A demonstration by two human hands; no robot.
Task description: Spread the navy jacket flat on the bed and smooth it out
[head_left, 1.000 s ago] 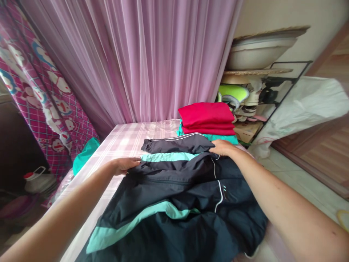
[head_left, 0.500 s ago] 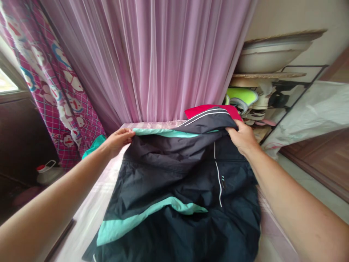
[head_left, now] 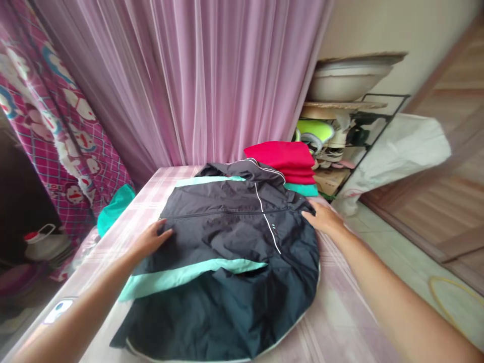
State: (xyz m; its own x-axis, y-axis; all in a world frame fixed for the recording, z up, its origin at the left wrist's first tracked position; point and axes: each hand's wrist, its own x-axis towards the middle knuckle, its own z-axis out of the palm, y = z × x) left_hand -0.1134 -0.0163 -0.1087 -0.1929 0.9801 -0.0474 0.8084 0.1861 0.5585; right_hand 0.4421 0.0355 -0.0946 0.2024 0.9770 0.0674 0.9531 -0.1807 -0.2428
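Note:
A dark navy jacket [head_left: 230, 252] with mint-green stripes and thin white piping lies spread on a table covered by a pink checked cloth [head_left: 340, 322]. My left hand [head_left: 149, 239] rests flat on the jacket's left edge, fingers stretched out. At the jacket's right edge my right hand [head_left: 321, 218] lies with its fingers extended against the fabric. Neither hand grips the cloth. Just behind the jacket sits a folded pile: red garments [head_left: 282, 156] on top of a teal one [head_left: 302, 189].
A pink sheer curtain [head_left: 212, 80] hangs behind the table, and a patterned magenta curtain [head_left: 56, 131] hangs at left. A teal cloth [head_left: 113, 209] lies off the table's left side. At right stand a shoe rack [head_left: 340, 146], a basin [head_left: 348, 80] and a white sack [head_left: 401, 151]. A phone [head_left: 56, 311] lies near left.
The jacket's top, lifted half a second ago by both hands, now lies flat on the table. Both hands have let go and rest at its sides.

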